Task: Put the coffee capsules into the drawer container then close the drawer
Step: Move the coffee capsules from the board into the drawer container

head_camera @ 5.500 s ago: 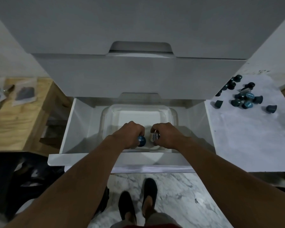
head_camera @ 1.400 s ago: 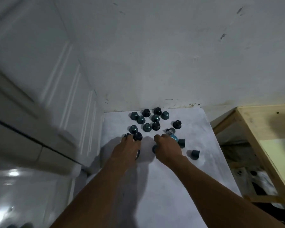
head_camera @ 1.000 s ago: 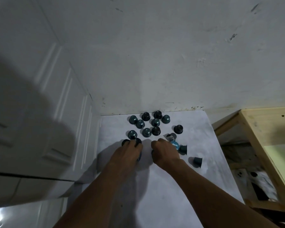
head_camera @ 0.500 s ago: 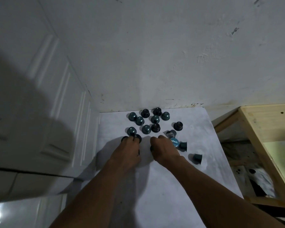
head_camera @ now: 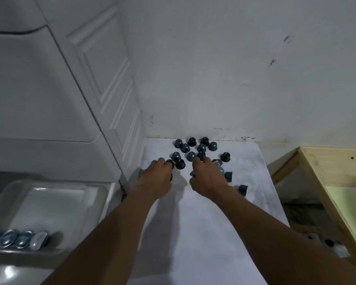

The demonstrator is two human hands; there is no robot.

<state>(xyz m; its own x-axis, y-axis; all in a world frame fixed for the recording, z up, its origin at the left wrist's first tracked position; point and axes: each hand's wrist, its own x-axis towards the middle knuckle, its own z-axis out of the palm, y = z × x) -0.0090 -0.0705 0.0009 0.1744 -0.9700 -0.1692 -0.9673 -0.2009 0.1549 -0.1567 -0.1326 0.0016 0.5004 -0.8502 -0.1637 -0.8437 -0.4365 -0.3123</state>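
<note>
Several dark teal and black coffee capsules (head_camera: 191, 156) stand in a cluster at the far end of the white table (head_camera: 203, 233). My left hand (head_camera: 158, 178) lies at the cluster's left edge; its curled fingers grip a dark capsule (head_camera: 170, 163), and another dark one shows under the palm. My right hand (head_camera: 209, 177) reaches into the cluster's middle, its fingertips on a black capsule (head_camera: 201, 155) and its thumb curled over a teal one. At the lower left the clear container (head_camera: 103, 192) sits in the open drawer with several capsules (head_camera: 17, 239) lined along its near side.
A white panelled cabinet (head_camera: 103, 83) rises left of the table, and a grey wall stands behind it. Two capsules lie on their sides right of my right hand (head_camera: 243, 189). A pale wooden shelf frame (head_camera: 325, 173) stands to the right.
Both hands have crept a little further into the capsule cluster. My view has swung left and down, so the open drawer and its container now show at the lower left.
</note>
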